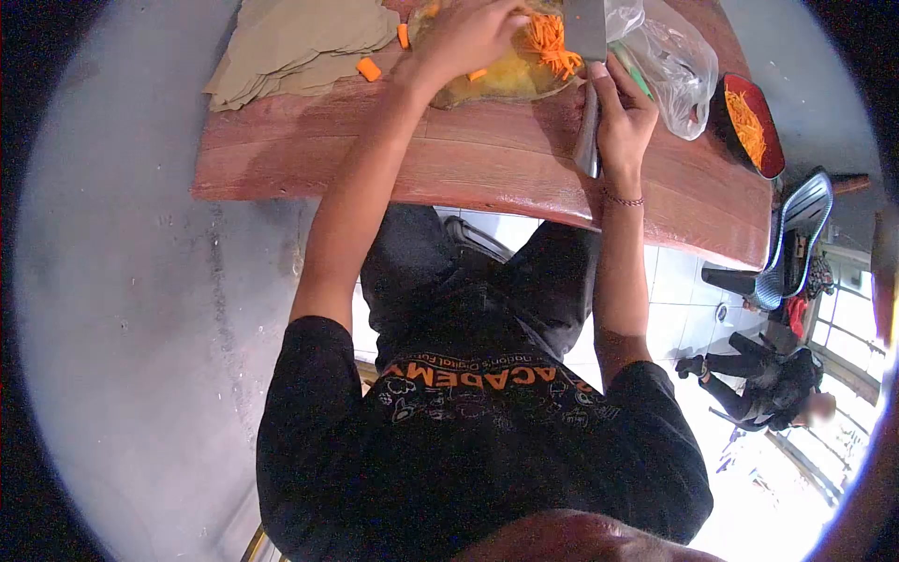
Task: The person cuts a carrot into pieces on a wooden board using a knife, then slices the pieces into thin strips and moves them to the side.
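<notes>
My right hand (626,117) is closed round a cleaver (587,33), the broad blade pointing away from me and the metal handle running back toward the table's near edge. Close to the left side of the blade lies a pile of shredded carrot (552,47) on a worn yellowish cutting board (510,80). My left hand (482,37) reaches over the board, its fingers drawn together beside the shreds; what is between them, if anything, is hidden. Orange carrot pieces (369,69) lie left of my left wrist.
Brown paper sheets (290,51) are stacked at the table's left. A clear plastic bag (679,70) and a green strip (632,70) lie beyond my right hand. A dark-red tray (770,140) holds more carrot shreds. Chairs (796,225) and another person (768,379) are at the right.
</notes>
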A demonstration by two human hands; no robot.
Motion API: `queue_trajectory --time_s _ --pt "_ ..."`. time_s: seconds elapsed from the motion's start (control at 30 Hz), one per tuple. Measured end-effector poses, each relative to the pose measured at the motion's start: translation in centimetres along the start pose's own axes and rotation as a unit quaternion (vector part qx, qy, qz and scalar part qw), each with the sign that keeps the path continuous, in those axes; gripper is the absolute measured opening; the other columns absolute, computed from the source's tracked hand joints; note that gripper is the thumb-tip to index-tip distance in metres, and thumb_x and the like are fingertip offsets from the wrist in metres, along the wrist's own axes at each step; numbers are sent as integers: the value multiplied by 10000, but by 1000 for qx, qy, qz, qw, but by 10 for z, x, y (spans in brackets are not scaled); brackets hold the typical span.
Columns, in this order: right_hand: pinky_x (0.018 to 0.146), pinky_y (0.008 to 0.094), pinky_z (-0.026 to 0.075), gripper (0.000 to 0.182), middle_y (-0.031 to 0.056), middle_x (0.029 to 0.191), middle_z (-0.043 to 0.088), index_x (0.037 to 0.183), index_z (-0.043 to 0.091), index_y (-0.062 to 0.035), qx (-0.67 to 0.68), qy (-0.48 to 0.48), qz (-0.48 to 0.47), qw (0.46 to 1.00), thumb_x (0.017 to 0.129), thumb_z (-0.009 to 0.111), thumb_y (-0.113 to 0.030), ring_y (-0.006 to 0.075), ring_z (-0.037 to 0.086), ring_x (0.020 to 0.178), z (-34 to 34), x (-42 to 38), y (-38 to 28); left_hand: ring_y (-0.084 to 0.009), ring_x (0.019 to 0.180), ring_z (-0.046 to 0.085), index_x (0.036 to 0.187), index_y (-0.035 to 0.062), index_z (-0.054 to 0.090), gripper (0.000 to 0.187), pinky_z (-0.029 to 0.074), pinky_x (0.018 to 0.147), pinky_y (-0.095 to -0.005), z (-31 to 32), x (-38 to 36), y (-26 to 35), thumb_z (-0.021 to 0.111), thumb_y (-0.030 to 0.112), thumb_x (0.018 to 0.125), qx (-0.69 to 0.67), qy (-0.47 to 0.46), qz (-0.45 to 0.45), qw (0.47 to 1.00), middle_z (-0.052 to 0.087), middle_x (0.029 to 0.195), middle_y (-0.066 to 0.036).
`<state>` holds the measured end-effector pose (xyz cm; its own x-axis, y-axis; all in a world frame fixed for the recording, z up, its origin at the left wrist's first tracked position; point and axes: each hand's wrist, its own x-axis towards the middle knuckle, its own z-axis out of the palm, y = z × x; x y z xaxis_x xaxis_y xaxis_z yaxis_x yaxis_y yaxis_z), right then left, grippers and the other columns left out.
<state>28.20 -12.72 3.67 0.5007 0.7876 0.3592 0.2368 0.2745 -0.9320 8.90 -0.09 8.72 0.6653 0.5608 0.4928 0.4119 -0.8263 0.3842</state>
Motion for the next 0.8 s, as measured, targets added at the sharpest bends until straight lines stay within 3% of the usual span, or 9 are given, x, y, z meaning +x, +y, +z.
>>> queue_trajectory --time_s 0.07,0.13,0.2,0.23,0.3,0.33,0.53,0.63,0.8 --pt "768 291 499 321 103 939 698 1105 695 58 -5 -26 30 999 902 722 -189 158 636 830 3 -4 -14 -375 1110 594 1252 5 596 364 471 948 -470 -7 -18 -12 567 241 977 42 16 -19 999 643 1172 -203" --pt "783 300 505 329 116 921 701 1111 697 49 -10 -51 58 997 908 716 -209 167 643 829 0 -7 -33 -363 1006 620 1077 117 646 389 460 903 -495 5 -48 -33 718 426 854 66 77 -79 992 675 1034 -121" --pt "795 334 522 334 162 911 720 1101 692 48 -52 -179 229 955 935 675 -241 197 671 825 -3 -13 -46 -342 1071 585 1082 111 664 418 431 934 -498 16 -73 -32 723 445 838 89 81 -103 987 662 1078 -101" --pt "795 334 522 334 162 911 720 1101 692 48 -52 -182 231 954 935 675 -241 197 671 825 -4 -18 -44 -321 1135 550 1087 105 682 448 401 964 -501 18 -83 -30 728 463 822 112 85 -129 982 648 1123 -81" --pt "768 360 533 340 207 912 728 1089 674 64 -211 -220 93 948 961 623 -246 226 705 844 -6 -25 -41 -324 1130 552 1103 111 689 458 403 970 -490 22 -90 -27 736 460 811 124 100 -123 980 649 1121 -74" --pt "768 380 529 311 260 971 698 1098 664 43 -227 -235 75 942 960 603 -229 321 720 899 -6 -28 -45 -327 1124 554 1120 117 695 468 404 975 -480 24 -91 -25 744 456 801 136 113 -112 978 649 1120 -66" --pt "763 441 517 284 293 956 643 1142 655 -23 -296 -293 38 908 965 567 -227 456 638 928 -8 -30 -75 -295 1092 571 1114 127 701 464 392 998 -456 32 -87 -31 771 432 772 80 108 -102 986 664 1077 -55" --pt "762 487 507 276 286 899 647 1126 639 -16 -299 -303 -44 904 977 533 -224 484 620 901 -6 -34 -70 -293 1052 591 1068 123 716 438 393 997 -457 31 -92 -31 796 414 751 65 141 -98 983 683 1025 -50" --pt "759 542 488 271 297 872 643 1122 617 -32 -304 -320 -8 897 988 504 -239 505 609 875 0 -42 -79 -303 1044 602 1001 128 732 397 391 1015 -461 28 -93 -27 815 412 737 72 134 -105 983 695 1008 -52"
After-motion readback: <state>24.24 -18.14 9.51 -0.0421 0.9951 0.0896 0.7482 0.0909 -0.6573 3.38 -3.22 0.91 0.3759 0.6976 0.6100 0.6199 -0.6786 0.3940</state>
